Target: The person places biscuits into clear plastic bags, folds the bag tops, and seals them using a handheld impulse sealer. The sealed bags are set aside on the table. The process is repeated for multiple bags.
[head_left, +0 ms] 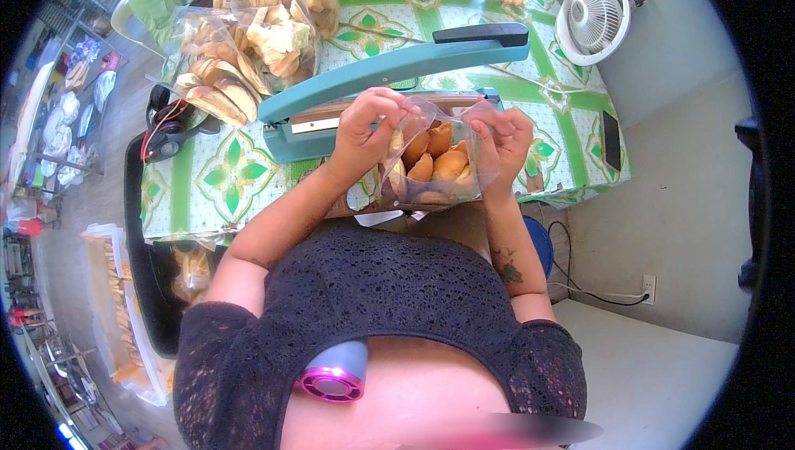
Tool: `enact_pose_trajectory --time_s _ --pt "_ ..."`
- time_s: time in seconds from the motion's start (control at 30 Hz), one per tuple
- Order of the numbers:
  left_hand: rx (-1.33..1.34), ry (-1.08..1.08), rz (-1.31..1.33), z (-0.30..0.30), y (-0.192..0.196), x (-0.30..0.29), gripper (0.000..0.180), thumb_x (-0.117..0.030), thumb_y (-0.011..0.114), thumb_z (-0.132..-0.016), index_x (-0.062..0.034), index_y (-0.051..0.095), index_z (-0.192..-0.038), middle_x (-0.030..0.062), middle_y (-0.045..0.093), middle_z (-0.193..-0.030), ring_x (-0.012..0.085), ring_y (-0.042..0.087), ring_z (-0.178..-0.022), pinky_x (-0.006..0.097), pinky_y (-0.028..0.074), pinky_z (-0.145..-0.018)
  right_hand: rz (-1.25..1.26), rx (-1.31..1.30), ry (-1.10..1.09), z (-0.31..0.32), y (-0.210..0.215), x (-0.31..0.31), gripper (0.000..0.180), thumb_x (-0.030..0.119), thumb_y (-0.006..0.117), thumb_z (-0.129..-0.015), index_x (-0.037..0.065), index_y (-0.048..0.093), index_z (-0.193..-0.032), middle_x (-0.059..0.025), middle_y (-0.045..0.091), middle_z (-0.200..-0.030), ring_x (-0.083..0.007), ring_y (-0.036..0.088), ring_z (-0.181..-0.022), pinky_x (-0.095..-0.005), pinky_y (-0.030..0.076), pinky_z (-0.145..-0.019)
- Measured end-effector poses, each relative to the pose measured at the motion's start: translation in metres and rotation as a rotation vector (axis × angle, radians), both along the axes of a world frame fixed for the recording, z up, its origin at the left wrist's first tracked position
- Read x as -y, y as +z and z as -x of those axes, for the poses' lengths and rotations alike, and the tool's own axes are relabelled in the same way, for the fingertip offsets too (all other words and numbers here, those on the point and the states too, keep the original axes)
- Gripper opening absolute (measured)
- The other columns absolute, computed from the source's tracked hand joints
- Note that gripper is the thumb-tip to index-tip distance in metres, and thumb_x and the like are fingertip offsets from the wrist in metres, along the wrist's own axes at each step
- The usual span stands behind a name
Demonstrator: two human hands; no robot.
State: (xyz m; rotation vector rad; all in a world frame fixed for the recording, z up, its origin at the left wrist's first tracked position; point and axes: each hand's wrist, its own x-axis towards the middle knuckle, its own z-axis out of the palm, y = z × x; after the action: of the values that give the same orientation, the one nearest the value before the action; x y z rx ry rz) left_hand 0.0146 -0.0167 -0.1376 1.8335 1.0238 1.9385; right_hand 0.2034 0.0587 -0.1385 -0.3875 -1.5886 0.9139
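Bright, even daylight; soft shadows. Strong fisheye bending toward a black rim. Bottom edge blurred; centre sharp.

One cam on my head, wide fisheye, looking steeply down over my chest at the table (232,170) close in front; edges bend twd rim.

Glossy clear plastic bag (431,164); smooth teal metal sealer (389,69).

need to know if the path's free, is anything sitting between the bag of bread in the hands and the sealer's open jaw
Nothing visible. Both hands, left and right, pinch the clear bread bag by its mouth just in front of the teal sealer, whose arm is raised.
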Motion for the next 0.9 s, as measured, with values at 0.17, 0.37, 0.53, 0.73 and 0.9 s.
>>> enact_pose_trajectory --time_s 0.17,0.37,0.53,0.73,0.9 --pt "-0.452 0.136 -0.005 0.015 0.019 0.013 0.007 -0.009 0.057 -0.084 -0.0088 0.062 -0.079 0.0048 0.059 -0.095 0.0253 0.052 -0.096 0.04 0.038 -0.093 -0.376 0.268 0.049 -0.016 0.013 -0.01 0.017 0.018 0.059 -0.088 0.001 0.058 -0.083 -0.0137 0.065 -0.096 -0.0248 0.062 -0.092 -0.0532 0.024 -0.107" --pt "-0.58 0.085 0.082 0.016 0.042 0.037 0.04 -0.036 0.075 -0.068 -0.0072 0.061 -0.092 0.0118 0.053 -0.103 0.0331 0.045 -0.112 0.043 0.037 -0.095 -0.381 0.474 0.184 -0.038 0.03 0.008 0.064 0.056 0.046 -0.084 0.001 0.058 -0.114 -0.0164 0.057 -0.112 -0.0332 0.052 -0.113 -0.0534 0.007 -0.11" --pt "-0.519 0.204 0.179 -0.001 0.037 0.042 0.044 -0.038 0.076 -0.068 -0.0056 0.058 -0.092 0.0147 0.053 -0.114 0.036 0.043 -0.118 0.044 0.035 -0.098 -0.365 0.656 0.036 -0.034 0.026 0.033 0.067 0.053 0.042 -0.088 -0.001 0.047 -0.126 -0.0184 0.044 -0.124 -0.0375 0.04 -0.122 -0.0571 0.006 -0.107" --pt "-0.321 0.208 0.241 -0.007 0.027 0.043 0.027 -0.024 0.072 -0.076 -0.0051 0.053 -0.081 0.0189 0.05 -0.123 0.0359 0.045 -0.118 0.042 0.035 -0.098 -0.303 0.635 -0.141 -0.023 0.025 0.046 0.054 0.035 0.053 -0.086 -0.002 0.046 -0.124 -0.0208 0.044 -0.122 -0.0373 0.041 -0.119 -0.0551 0.017 -0.106" --pt "-0.373 0.301 0.223 -0.008 0.029 0.05 0.025 -0.02 0.072 -0.076 -0.0048 0.052 -0.077 0.0186 0.045 -0.125 0.0344 0.042 -0.119 0.042 0.035 -0.099 -0.264 0.421 -0.183 -0.026 0.034 0.055 0.025 0.011 0.066 -0.077 0.0 0.058 -0.098 -0.0201 0.047 -0.12 -0.0359 0.049 -0.111 -0.05 0.031 -0.101"
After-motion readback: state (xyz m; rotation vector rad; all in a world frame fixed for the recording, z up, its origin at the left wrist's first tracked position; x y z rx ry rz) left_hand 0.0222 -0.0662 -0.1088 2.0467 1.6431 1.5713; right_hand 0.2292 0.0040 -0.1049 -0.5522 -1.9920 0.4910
